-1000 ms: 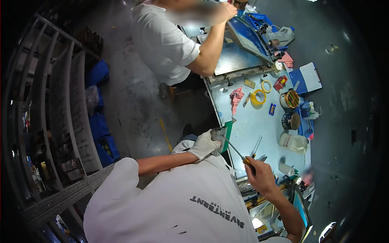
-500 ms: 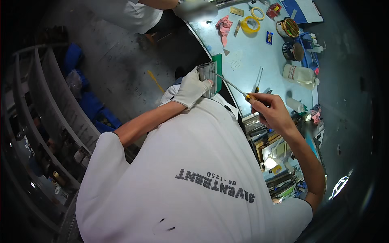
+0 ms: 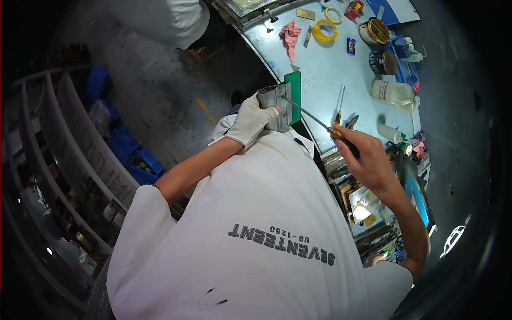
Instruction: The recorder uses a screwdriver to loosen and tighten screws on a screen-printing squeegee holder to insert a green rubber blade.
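Observation:
My left hand (image 3: 252,120), in a white glove with bare fingertips, is closed around a squeegee's metal holder (image 3: 276,105). A green blade (image 3: 294,98) sticks out along the holder's right side. In my bare right hand (image 3: 368,158) is a screwdriver (image 3: 340,133) with a yellow and black handle. Its long shaft slants up and left, and the tip meets the face of the metal holder, by a screw. Both things are held in front of my body, beside the table's near edge. A second screwdriver (image 3: 339,109) lies on the table, next to pliers (image 3: 352,122).
The pale table (image 3: 320,72) carries a pink cloth (image 3: 290,38), a yellow tape roll (image 3: 325,31), ink cans (image 3: 383,62) and a large plastic bottle (image 3: 394,95). Another person's white sleeve (image 3: 186,21) is at the upper left. Blue bins (image 3: 120,144) stand on the left.
The squeegee has turned slightly, showing more of its metal face. My right hand has rolled over on the screwdriver handle and shifted slightly right. The other person's arm has drawn back from the table.

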Tool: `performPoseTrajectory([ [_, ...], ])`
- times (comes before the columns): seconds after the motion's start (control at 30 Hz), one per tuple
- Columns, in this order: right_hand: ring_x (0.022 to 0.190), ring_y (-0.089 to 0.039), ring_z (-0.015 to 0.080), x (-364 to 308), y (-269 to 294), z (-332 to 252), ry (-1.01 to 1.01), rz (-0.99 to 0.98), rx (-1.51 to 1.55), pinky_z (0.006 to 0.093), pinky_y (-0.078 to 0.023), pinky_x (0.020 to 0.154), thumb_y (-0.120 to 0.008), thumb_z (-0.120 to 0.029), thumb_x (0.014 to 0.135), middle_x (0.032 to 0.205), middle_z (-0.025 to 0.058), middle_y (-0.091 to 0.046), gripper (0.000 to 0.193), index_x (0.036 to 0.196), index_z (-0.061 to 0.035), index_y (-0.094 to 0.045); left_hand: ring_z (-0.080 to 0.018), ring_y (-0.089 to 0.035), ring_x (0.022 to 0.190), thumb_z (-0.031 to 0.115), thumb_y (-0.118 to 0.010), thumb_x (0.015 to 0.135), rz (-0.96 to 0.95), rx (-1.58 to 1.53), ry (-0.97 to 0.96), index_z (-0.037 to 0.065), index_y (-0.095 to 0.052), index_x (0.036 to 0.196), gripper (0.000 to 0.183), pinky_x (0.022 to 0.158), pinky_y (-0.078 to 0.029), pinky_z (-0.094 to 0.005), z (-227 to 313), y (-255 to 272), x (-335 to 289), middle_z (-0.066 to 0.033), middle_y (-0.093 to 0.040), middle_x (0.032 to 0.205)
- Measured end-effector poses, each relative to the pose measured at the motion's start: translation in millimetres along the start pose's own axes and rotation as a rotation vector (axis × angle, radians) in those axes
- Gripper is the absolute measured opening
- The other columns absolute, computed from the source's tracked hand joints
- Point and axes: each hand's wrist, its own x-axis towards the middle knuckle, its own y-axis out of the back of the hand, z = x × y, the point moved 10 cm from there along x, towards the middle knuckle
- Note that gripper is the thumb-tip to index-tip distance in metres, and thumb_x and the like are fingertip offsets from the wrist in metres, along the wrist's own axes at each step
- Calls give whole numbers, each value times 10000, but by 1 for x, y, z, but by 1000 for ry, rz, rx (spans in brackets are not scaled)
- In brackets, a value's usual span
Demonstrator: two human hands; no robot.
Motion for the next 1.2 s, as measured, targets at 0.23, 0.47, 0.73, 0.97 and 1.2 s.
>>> performPoseTrajectory([
  [0.23,798,-683,367,-5,-8,16,-216,-116,82,401,-528,710,-632,-129,921,912,215,-693,304,1180,28,-651,-112,-613,925,-2,-696,875,4,37,-11,12,-624,1182,315,843,-510,-267,3,-2,-2,-42,-679,1063],
  [0.47,777,-675,364,-10,-3,11,-55,-3,53,394,-522,701,-626,-135,926,900,210,-691,300,1179,25,-648,-114,-618,916,0,-695,878,-25,-1,25,5,-619,1170,302,829,-516,-270,0,-6,-3,-47,-677,1055],
  [0.73,767,-659,373,-10,-4,9,-30,36,94,403,-511,698,-625,-132,927,871,210,-679,292,1172,26,-649,-107,-616,899,1,-699,877,-57,64,-27,7,-619,1192,325,816,-519,-264,3,-8,0,-36,-679,1049],
  [0.97,789,-661,391,-13,-5,9,-31,34,100,413,-515,722,-614,-135,929,881,224,-682,291,1166,31,-648,-99,-617,915,-4,-696,880,-54,30,14,1,-620,1200,328,829,-524,-263,-1,-10,-2,-39,-681,1056],
  [1.2,803,-663,394,-10,-2,6,-75,-16,99,408,-518,732,-612,-139,930,898,228,-686,299,1171,34,-646,-108,-621,910,3,-699,877,-40,92,22,-3,-622,1197,329,821,-529,-266,2,-11,-2,-48,-681,1056],
])
